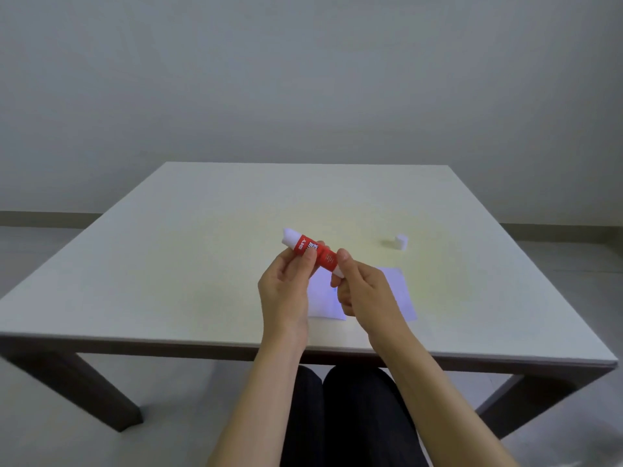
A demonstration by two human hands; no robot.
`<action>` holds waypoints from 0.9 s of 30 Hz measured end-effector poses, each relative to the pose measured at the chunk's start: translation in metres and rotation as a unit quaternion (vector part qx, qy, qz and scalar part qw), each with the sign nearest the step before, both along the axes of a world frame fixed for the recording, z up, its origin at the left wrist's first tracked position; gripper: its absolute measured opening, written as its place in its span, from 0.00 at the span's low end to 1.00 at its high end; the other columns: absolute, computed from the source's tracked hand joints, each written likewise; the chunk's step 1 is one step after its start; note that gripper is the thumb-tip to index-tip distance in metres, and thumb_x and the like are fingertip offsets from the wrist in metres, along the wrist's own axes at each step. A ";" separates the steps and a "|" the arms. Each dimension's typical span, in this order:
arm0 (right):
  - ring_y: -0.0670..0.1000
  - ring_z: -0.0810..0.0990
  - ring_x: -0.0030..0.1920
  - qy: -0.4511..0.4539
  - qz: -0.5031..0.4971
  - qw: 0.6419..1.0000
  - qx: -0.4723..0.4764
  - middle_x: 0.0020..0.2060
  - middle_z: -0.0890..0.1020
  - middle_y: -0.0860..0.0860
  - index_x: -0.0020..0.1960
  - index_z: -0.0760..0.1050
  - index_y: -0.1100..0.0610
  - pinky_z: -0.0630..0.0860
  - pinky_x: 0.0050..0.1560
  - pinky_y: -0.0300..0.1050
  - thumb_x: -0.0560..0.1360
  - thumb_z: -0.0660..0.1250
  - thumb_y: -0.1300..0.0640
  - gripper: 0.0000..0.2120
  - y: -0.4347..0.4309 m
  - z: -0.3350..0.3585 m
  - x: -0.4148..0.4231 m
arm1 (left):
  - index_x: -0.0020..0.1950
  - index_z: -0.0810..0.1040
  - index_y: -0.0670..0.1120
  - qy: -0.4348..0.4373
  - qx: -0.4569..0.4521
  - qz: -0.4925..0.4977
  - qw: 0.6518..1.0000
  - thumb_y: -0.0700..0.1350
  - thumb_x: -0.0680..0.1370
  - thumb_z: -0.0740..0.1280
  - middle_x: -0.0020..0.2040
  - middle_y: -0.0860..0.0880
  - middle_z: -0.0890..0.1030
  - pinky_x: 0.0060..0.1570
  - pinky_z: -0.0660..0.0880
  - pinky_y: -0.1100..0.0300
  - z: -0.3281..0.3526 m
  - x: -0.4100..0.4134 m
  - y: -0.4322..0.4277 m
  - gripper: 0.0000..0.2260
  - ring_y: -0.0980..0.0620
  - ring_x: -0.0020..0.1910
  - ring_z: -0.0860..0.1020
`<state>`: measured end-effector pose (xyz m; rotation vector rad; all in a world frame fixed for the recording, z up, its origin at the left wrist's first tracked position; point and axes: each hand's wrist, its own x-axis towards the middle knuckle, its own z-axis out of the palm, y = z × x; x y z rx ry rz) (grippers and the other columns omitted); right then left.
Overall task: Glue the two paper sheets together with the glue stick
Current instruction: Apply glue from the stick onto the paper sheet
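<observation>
A red glue stick (326, 258) with white ends is held in the air above the table, tilted with its uncapped white tip up and to the left. My left hand (286, 291) grips its red middle. My right hand (362, 294) pinches the white lower end between thumb and fingers. Two white paper sheets lie flat on the table under my hands: one sheet (325, 303) in the middle and a second sheet (403, 293) to its right, both partly hidden by my hands. A small white cap (401, 242) stands on the table behind the sheets.
The white table (168, 264) has dark legs and its front edge runs just above my knees. A plain grey wall stands behind it.
</observation>
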<state>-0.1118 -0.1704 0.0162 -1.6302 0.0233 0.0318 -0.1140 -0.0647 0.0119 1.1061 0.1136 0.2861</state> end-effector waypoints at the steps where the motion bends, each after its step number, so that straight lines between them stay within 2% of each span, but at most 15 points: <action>1: 0.44 0.60 0.18 0.041 0.017 0.998 0.042 0.18 0.64 0.42 0.28 0.69 0.54 0.58 0.20 0.33 0.78 0.56 0.41 0.25 -0.002 0.001 0.000 | 0.48 0.83 0.45 -0.009 0.006 -0.009 1.000 0.44 0.74 0.69 0.46 0.49 0.86 0.58 0.74 0.58 0.001 0.000 0.000 0.06 0.52 0.51 0.83; 3: 0.45 0.58 0.18 0.142 0.062 0.974 0.168 0.20 0.65 0.45 0.26 0.67 0.55 0.55 0.19 0.35 0.78 0.56 0.39 0.27 -0.006 0.005 -0.002 | 0.50 0.82 0.44 -0.026 0.028 -0.020 0.999 0.44 0.75 0.69 0.48 0.48 0.86 0.54 0.76 0.64 0.002 -0.001 -0.001 0.07 0.53 0.52 0.83; 5: 0.46 0.61 0.19 0.158 0.087 0.963 0.199 0.21 0.68 0.48 0.29 0.70 0.57 0.58 0.19 0.36 0.77 0.57 0.38 0.27 -0.011 0.005 -0.004 | 0.51 0.82 0.43 -0.035 0.043 -0.014 0.998 0.43 0.75 0.68 0.47 0.49 0.86 0.48 0.76 0.69 0.002 -0.003 -0.003 0.07 0.55 0.51 0.83; 7: 0.48 0.70 0.22 0.048 0.065 0.992 0.102 0.27 0.76 0.51 0.42 0.78 0.58 0.68 0.23 0.37 0.77 0.61 0.44 0.18 -0.012 0.002 -0.008 | 0.51 0.82 0.43 -0.034 0.055 0.008 0.998 0.42 0.75 0.68 0.46 0.49 0.86 0.44 0.75 0.71 0.002 -0.003 -0.004 0.07 0.56 0.49 0.83; 9: 0.49 0.76 0.26 -0.046 0.028 0.995 0.083 0.34 0.79 0.53 0.54 0.76 0.59 0.74 0.30 0.37 0.77 0.66 0.54 0.10 -0.011 0.000 -0.012 | 0.51 0.81 0.42 -0.035 0.056 0.023 0.998 0.42 0.76 0.68 0.46 0.49 0.86 0.42 0.75 0.71 0.002 -0.003 -0.005 0.07 0.56 0.47 0.83; 11: 0.49 0.74 0.24 -0.033 0.035 0.987 0.153 0.33 0.78 0.53 0.49 0.76 0.62 0.73 0.29 0.37 0.76 0.65 0.54 0.10 -0.011 0.000 -0.014 | 0.51 0.81 0.41 -0.049 0.057 0.012 0.997 0.42 0.76 0.67 0.46 0.50 0.86 0.42 0.75 0.71 0.003 -0.004 -0.006 0.07 0.56 0.47 0.83; 13: 0.48 0.68 0.19 0.067 0.038 0.975 0.210 0.26 0.75 0.52 0.41 0.75 0.61 0.67 0.21 0.36 0.78 0.61 0.47 0.18 -0.010 0.002 -0.013 | 0.51 0.80 0.41 -0.062 0.071 -0.004 0.995 0.41 0.76 0.67 0.46 0.50 0.86 0.43 0.75 0.71 0.004 -0.004 -0.007 0.07 0.56 0.47 0.83; 15: 0.47 0.62 0.17 0.157 0.030 0.965 0.207 0.21 0.71 0.50 0.34 0.72 0.59 0.59 0.17 0.36 0.79 0.56 0.42 0.25 -0.009 0.005 -0.011 | 0.52 0.80 0.40 -0.069 0.083 -0.013 0.994 0.41 0.76 0.67 0.47 0.51 0.86 0.45 0.75 0.72 0.003 -0.006 -0.008 0.07 0.56 0.48 0.83; 16: 0.47 0.61 0.17 0.160 0.025 0.970 0.182 0.21 0.70 0.50 0.32 0.71 0.58 0.58 0.17 0.35 0.79 0.55 0.40 0.26 -0.009 0.006 -0.011 | 0.53 0.80 0.41 -0.071 0.083 -0.013 0.994 0.41 0.76 0.67 0.47 0.51 0.86 0.45 0.75 0.72 0.002 -0.007 -0.008 0.07 0.56 0.49 0.83; 18: 0.48 0.65 0.20 0.076 0.014 0.989 0.124 0.24 0.74 0.51 0.35 0.74 0.58 0.63 0.21 0.36 0.79 0.56 0.43 0.23 -0.010 0.000 -0.012 | 0.52 0.80 0.42 -0.070 0.083 -0.004 0.994 0.41 0.76 0.67 0.47 0.52 0.86 0.46 0.75 0.70 0.001 -0.007 -0.007 0.07 0.56 0.50 0.83; 19: 0.49 0.68 0.22 0.022 0.012 0.993 0.117 0.27 0.77 0.51 0.41 0.76 0.58 0.66 0.24 0.37 0.79 0.59 0.47 0.18 -0.011 -0.002 -0.013 | 0.52 0.80 0.43 -0.068 0.083 0.002 0.994 0.42 0.76 0.67 0.47 0.52 0.86 0.46 0.76 0.69 0.000 -0.007 -0.006 0.07 0.55 0.50 0.83; 21: 0.49 0.72 0.25 -0.025 0.017 0.988 0.151 0.31 0.78 0.52 0.49 0.76 0.59 0.70 0.28 0.38 0.77 0.63 0.53 0.09 -0.013 -0.004 -0.016 | 0.52 0.80 0.42 -0.070 0.083 0.002 0.994 0.42 0.76 0.67 0.47 0.51 0.86 0.46 0.76 0.69 0.000 -0.006 -0.006 0.07 0.55 0.49 0.83; 22: 0.48 0.71 0.24 -0.003 0.027 0.982 0.185 0.31 0.77 0.52 0.47 0.76 0.60 0.69 0.26 0.38 0.77 0.63 0.53 0.10 -0.014 -0.005 -0.016 | 0.52 0.80 0.41 -0.074 0.083 -0.006 0.994 0.41 0.76 0.67 0.47 0.51 0.86 0.46 0.76 0.69 0.000 -0.007 -0.006 0.07 0.55 0.49 0.83; 25: 0.46 0.62 0.15 0.172 0.071 0.939 0.289 0.21 0.71 0.50 0.36 0.75 0.59 0.60 0.17 0.35 0.78 0.58 0.42 0.23 -0.016 -0.003 -0.014 | 0.54 0.79 0.41 -0.095 0.087 -0.040 0.991 0.40 0.77 0.66 0.48 0.50 0.86 0.47 0.75 0.69 0.001 -0.007 -0.007 0.07 0.54 0.52 0.83; 27: 0.46 0.59 0.13 0.214 0.083 0.922 0.313 0.19 0.69 0.49 0.32 0.73 0.58 0.57 0.15 0.34 0.76 0.58 0.38 0.26 -0.016 0.000 -0.012 | 0.54 0.79 0.41 -0.102 0.088 -0.045 0.990 0.41 0.77 0.66 0.50 0.50 0.86 0.48 0.75 0.69 0.000 -0.006 -0.006 0.08 0.53 0.52 0.83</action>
